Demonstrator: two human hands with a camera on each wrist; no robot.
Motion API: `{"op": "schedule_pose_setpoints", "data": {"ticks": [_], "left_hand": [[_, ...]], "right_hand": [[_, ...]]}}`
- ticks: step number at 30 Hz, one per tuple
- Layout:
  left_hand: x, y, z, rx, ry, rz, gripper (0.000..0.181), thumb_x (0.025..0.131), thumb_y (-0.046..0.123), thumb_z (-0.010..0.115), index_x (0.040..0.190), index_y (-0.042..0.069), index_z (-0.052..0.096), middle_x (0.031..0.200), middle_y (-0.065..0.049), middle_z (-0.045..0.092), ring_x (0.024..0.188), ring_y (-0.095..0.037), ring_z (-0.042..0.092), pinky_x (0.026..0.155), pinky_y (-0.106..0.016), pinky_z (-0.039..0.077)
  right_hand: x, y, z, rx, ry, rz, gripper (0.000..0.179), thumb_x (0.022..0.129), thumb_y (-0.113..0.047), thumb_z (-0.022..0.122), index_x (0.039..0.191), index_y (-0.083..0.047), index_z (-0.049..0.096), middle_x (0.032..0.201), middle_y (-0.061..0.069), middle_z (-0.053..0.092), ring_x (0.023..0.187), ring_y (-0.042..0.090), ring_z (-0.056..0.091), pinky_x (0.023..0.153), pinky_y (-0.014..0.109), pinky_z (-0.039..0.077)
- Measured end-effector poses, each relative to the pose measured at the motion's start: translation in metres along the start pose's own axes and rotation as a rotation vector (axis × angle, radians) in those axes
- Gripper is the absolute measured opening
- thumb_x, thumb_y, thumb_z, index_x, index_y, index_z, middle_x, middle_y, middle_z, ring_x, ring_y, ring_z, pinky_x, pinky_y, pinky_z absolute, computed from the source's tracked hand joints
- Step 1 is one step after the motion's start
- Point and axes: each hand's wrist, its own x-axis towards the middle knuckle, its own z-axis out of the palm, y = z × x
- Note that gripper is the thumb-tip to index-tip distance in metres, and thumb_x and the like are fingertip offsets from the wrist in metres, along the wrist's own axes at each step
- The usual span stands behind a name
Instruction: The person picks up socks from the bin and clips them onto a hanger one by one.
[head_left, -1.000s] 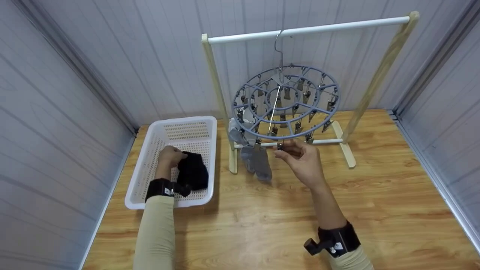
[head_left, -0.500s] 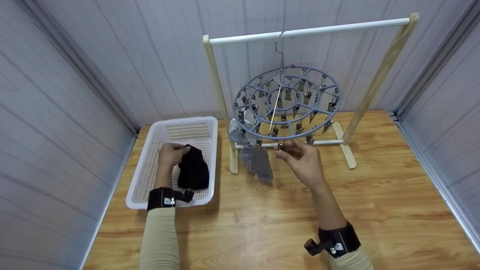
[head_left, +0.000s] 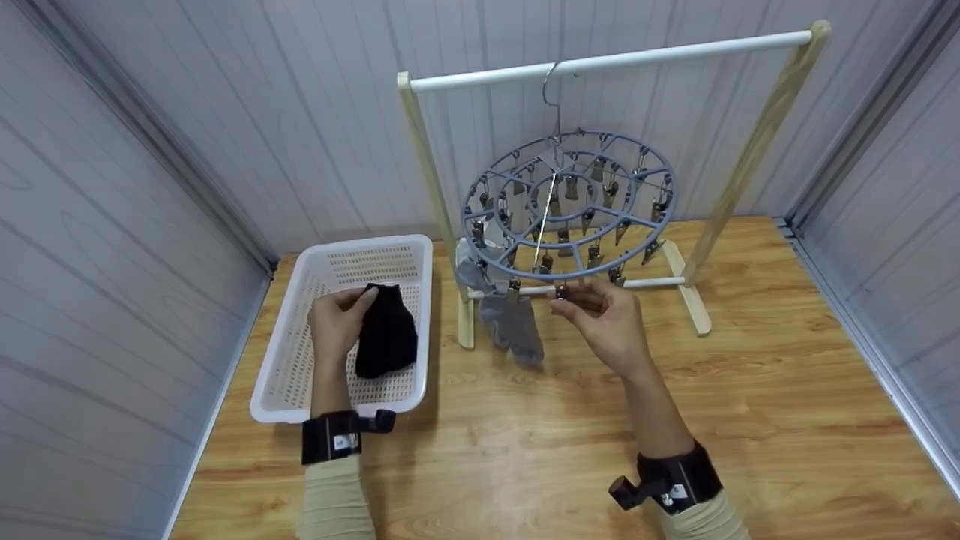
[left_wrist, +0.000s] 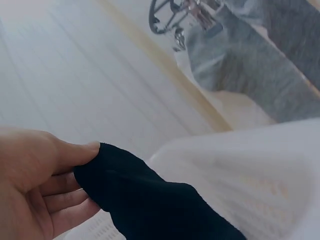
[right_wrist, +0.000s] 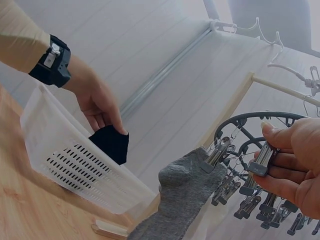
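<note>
My left hand [head_left: 335,322] pinches the upper end of a black sock [head_left: 388,334] between thumb and fingers, over the white basket [head_left: 427,315]. In the left wrist view the black sock [left_wrist: 150,200] hangs away from the fingertips. At the front rim of a round blue-grey clip hanger [head_left: 577,274], my right hand [head_left: 609,322] pinches a metal clip [head_left: 560,291]. The right wrist view shows that clip [right_wrist: 261,161] between thumb and fingers with no cloth in it. Left of it, a grey sock [right_wrist: 182,187] hangs from the neighbouring clip.
The hanger hooks onto the white bar [head_left: 615,61] of a wooden-legged rack [head_left: 757,150]. Several other metal clips dangle from its rings. Another light grey sock [head_left: 474,266] hangs at its left side. Ribbed walls [head_left: 300,112] enclose the wood-look surface [head_left: 525,450].
My left hand has drawn the black sock's upper end upward, and the sock now hangs straighter over the basket. My right hand has stayed at the same clip.
</note>
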Motion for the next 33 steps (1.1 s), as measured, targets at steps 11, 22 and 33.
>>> {"op": "schedule_pose_setpoints", "data": {"ticks": [11,22,33], "left_hand": [[-0.027,0.008,0.003,-0.142,0.139,0.021,0.022,0.098,0.022,0.08,0.108,0.003,0.083,0.104,-0.013,0.08,0.085,-0.015,0.071,0.072,-0.018,0.053],[-0.044,0.015,0.004,-0.258,0.232,0.12,0.018,0.095,0.018,0.083,0.105,0.003,0.083,0.101,-0.014,0.08,0.082,-0.004,0.072,0.073,-0.016,0.055],[-0.07,0.046,-0.001,-0.393,0.245,0.174,0.015,0.094,-0.002,0.079,0.105,-0.011,0.078,0.1,-0.028,0.077,0.079,-0.004,0.072,0.074,-0.016,0.057]], "right_hand": [[0.0,0.0,-0.001,-0.004,0.002,-0.018,0.023,0.09,-0.002,0.083,0.11,0.005,0.073,0.104,0.023,0.075,0.089,0.025,0.078,0.083,0.038,0.064],[0.001,0.002,-0.001,-0.02,0.01,-0.009,0.023,0.09,-0.001,0.083,0.11,0.005,0.073,0.103,0.023,0.076,0.088,0.024,0.078,0.083,0.038,0.064],[0.001,0.003,-0.002,-0.009,-0.001,-0.019,0.02,0.091,0.0,0.082,0.109,0.004,0.073,0.106,0.026,0.075,0.09,0.024,0.078,0.083,0.04,0.063]]}}
